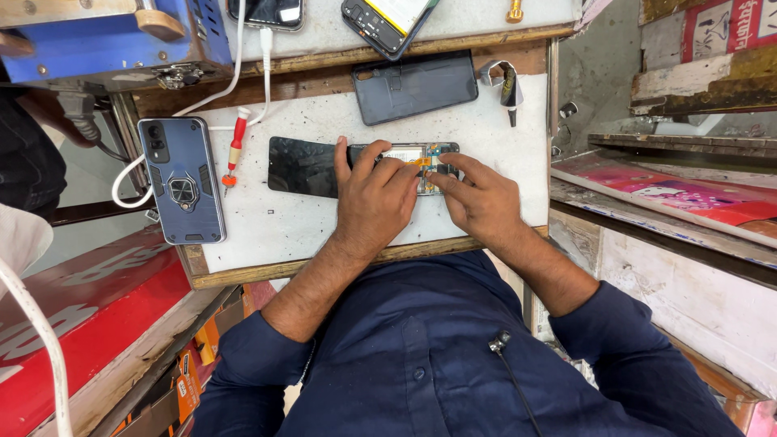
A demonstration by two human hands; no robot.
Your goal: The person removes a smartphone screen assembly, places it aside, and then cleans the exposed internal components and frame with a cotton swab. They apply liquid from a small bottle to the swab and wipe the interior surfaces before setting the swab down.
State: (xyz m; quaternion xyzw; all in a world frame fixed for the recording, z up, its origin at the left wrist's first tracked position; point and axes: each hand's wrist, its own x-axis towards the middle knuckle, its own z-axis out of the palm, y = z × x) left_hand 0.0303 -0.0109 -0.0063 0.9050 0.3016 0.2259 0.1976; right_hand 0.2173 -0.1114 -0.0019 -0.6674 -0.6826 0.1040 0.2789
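An opened phone (421,155) with its back off lies on the white work surface (267,226), showing a circuit board and an orange flex strip. My left hand (374,198) rests on its left part, thumb up beside a black glass panel (301,167). My right hand (479,198) presses on the phone's right part, with the index finger pointing at the board. Both hands touch the phone; the fingertips hide the spot where they meet.
A blue phone in a ring case (182,178) lies at the left, next to a red-handled screwdriver (235,146) and a white cable (243,73). A dark phone back cover (414,85), black tweezers (508,85) and two more phones (387,20) lie farther away.
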